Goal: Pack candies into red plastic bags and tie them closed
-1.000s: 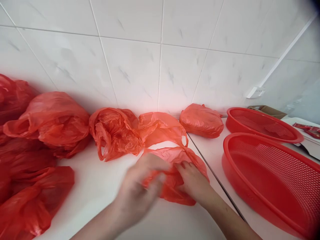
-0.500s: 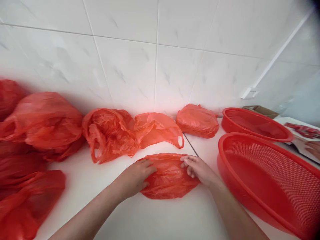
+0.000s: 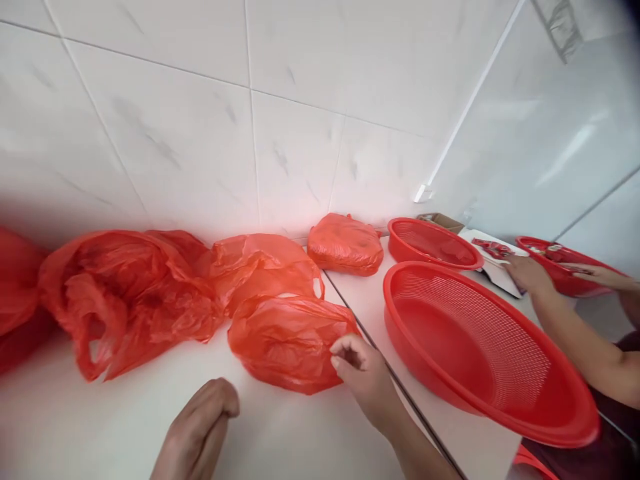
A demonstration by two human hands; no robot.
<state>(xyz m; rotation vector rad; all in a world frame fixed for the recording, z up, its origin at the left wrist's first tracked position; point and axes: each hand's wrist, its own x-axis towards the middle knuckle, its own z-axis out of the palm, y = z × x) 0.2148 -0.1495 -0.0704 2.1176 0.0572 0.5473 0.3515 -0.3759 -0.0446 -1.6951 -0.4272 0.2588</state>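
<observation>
A red plastic bag (image 3: 293, 347) lies spread on the white table with its mouth facing up. My right hand (image 3: 363, 377) is at the bag's right edge, thumb and fingertips pinched together on its rim. Apart from the bag, to its lower left, my left hand (image 3: 203, 420) is held over the table with its fingers curled together and nothing visible in them. Right behind the bag is another thin red bag (image 3: 265, 263). Further left sits a crumpled red bag (image 3: 130, 293) with a handle loop.
A filled, tied red bag (image 3: 345, 243) rests by the tiled wall. On the right stand a large red mesh basket (image 3: 440, 340) and a smaller red basket (image 3: 430, 243). Beyond them, a co-worker's hands (image 3: 533, 273) are near a white scale (image 3: 500, 273) and another red basket (image 3: 575, 280).
The view has turned right, bringing the co-worker's arms into sight. My left hand has left the bag and moved back toward me. My right hand remains at the bag's right edge.
</observation>
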